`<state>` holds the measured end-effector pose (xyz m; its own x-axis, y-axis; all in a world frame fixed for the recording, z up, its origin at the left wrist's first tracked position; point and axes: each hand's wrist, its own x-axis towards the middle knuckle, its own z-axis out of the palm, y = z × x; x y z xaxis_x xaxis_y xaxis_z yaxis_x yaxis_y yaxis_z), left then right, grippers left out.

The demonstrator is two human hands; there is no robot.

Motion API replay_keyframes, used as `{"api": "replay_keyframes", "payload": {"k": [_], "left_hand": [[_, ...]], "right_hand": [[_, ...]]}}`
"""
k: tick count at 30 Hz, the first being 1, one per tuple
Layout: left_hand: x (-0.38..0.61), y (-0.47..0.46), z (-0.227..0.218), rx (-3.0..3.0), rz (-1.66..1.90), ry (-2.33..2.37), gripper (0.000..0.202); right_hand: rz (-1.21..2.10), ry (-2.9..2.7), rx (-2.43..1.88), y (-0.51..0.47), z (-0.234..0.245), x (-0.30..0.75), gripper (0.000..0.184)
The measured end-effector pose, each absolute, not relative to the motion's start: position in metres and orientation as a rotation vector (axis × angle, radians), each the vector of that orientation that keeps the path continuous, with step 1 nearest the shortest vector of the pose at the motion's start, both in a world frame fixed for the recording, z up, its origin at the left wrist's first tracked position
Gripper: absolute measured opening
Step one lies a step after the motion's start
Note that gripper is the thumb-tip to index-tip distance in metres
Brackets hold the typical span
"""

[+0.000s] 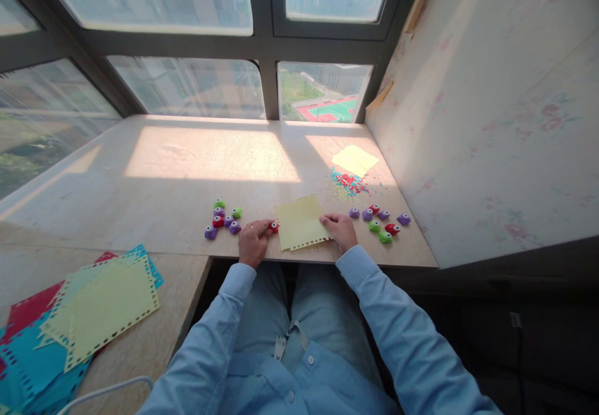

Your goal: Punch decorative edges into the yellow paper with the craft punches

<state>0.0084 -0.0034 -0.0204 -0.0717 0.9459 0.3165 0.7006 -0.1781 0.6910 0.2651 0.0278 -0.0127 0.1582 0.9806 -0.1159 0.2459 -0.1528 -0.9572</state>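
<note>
A light-blue shirt [262,374] is worn, fitted with pale, round buttons [311,360]. Its long sleeves [412,324] are finished with cuffs [359,267] in the same blue. Faded blue trousers [325,302] are worn below, and a whitish, dark-marked cord [279,347] is seen over them.

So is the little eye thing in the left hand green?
No, the left hand holds a red punch at the edge of the yellow paper.

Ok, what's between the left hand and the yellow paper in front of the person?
In the head view, a small red punch is there, held in the left hand at the left edge of the yellow paper.
</note>
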Motion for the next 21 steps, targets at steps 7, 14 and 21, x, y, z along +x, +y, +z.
{"api": "replay_keyframes", "payload": {"k": [7, 14, 21], "left_hand": [[0.0078, -0.0028, -0.0216, 1.903, 1.077, 1.786, 0.027], [0.0062, -0.0025, -0.0196, 1.89, 1.074, 1.76, 0.027], [0.0057, -0.0024, -0.0171, 1.86, 1.05, 1.75, 0.026]], "right_hand": [[1.072, -1.22, -1.574, 0.0276, -0.013, 0.2651, 0.032], [1.064, -1.25, -1.561, 0.0254, -0.0124, 0.2672, 0.033], [1.056, -1.28, -1.567, 0.025, -0.0134, 0.2668, 0.033]]}}
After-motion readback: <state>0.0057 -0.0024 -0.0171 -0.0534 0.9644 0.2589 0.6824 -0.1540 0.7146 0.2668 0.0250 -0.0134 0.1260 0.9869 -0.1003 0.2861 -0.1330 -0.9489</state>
